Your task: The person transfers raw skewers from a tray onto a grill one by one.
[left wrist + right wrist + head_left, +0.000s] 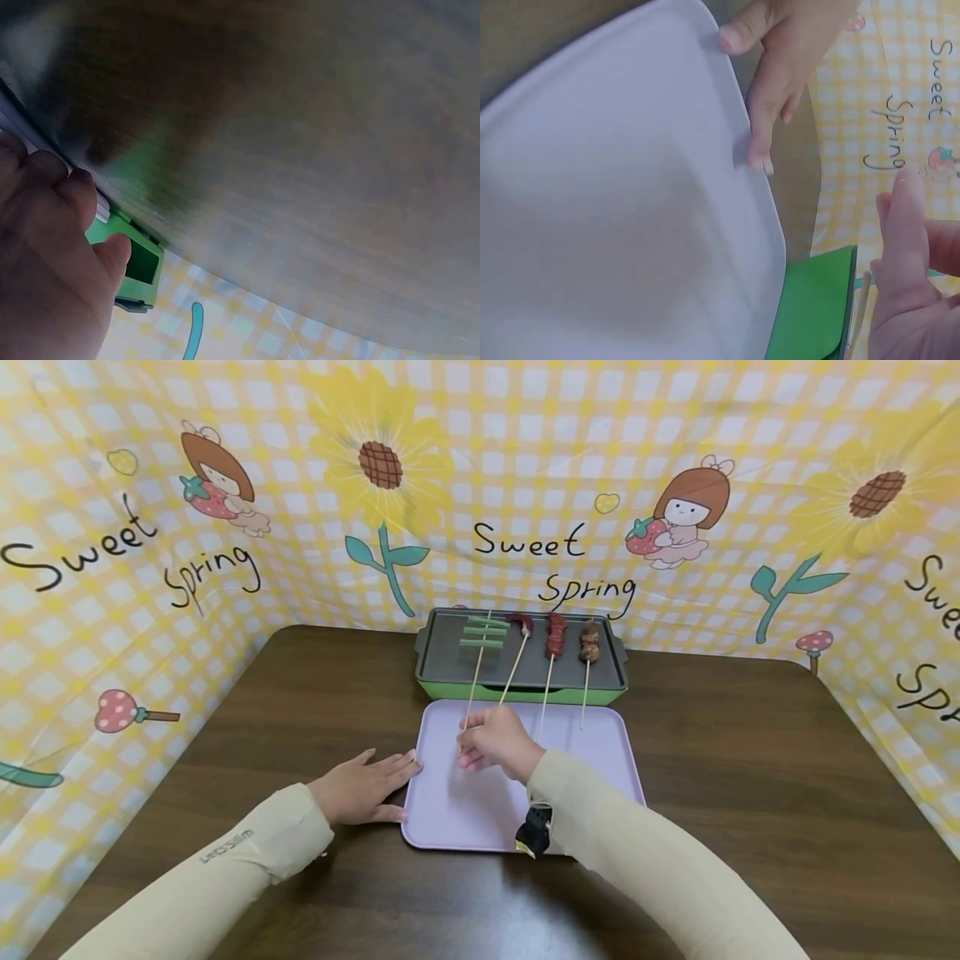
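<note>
My right hand, above the lilac tray, pinches the lower stick of a skewer of green strips. The strips lie over the left part of a grill plate. To their right are a skewer with a dark red curled piece, one with red chunks and one with brown pieces. The curled-piece skewer's stick runs down behind my right hand. With fingers spread, my left hand rests at the tray's left rim; the right wrist view shows its fingertips on that rim.
The grill's green base stands right behind the tray on a brown wooden table. A yellow checked cloth with sunflowers and lettering rises behind and at both sides. A black strap-like piece hangs below my right cuff.
</note>
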{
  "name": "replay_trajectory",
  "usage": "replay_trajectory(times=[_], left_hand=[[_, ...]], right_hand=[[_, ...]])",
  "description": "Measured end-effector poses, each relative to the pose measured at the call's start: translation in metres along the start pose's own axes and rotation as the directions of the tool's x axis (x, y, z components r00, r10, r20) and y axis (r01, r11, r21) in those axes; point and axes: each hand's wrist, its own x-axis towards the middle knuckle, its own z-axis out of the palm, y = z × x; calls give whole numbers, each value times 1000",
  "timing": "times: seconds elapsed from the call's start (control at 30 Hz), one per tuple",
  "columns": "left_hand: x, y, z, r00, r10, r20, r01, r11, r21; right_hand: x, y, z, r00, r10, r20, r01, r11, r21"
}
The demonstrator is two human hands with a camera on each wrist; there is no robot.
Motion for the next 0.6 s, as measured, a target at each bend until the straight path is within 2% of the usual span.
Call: replay_trajectory(times=[0.37,0.6], left_hand=[[1,-2,2,1000,10,-10,-10,1000,18],[-1,-1,1,1000,14,-14,-13,1000,27]], right_hand=[[12,-6,0,1000,17,5,-17,999,-28],[20,-13,3,999,48,-6,-48,999,-2]])
